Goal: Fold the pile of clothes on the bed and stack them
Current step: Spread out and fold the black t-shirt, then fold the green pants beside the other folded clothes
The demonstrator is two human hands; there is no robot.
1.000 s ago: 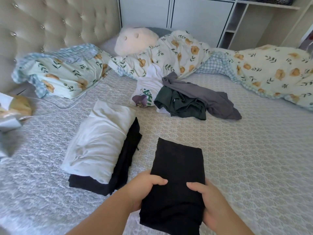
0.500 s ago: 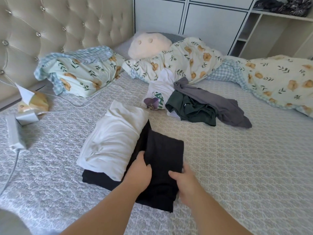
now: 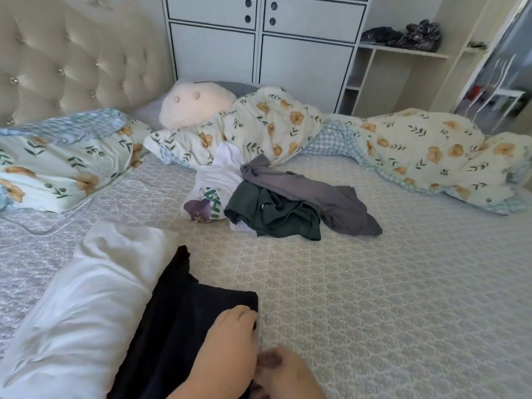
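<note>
While my left hand (image 3: 233, 338) presses flat on the black fold (image 3: 184, 335), fingers together, the fold lies against the white fold (image 3: 86, 298); the stack holds at least these two. Beyond the black fold, three garments remain unfolded in the pile (image 3: 276, 203): white shirt (image 3: 216, 180), green top (image 3: 270, 214), grey top (image 3: 316, 194). My right hand (image 3: 288, 375) is blurred and cut by the frame edge; I cannot tell whether its fingers grip anything.

Free: bare bedspread (image 3: 388, 298) to my right, up to unfolded clothes pile (image 3: 276, 203). Blocked: folded stack (image 3: 86, 312) on my left, duvet (image 3: 417, 156) at the back
</note>
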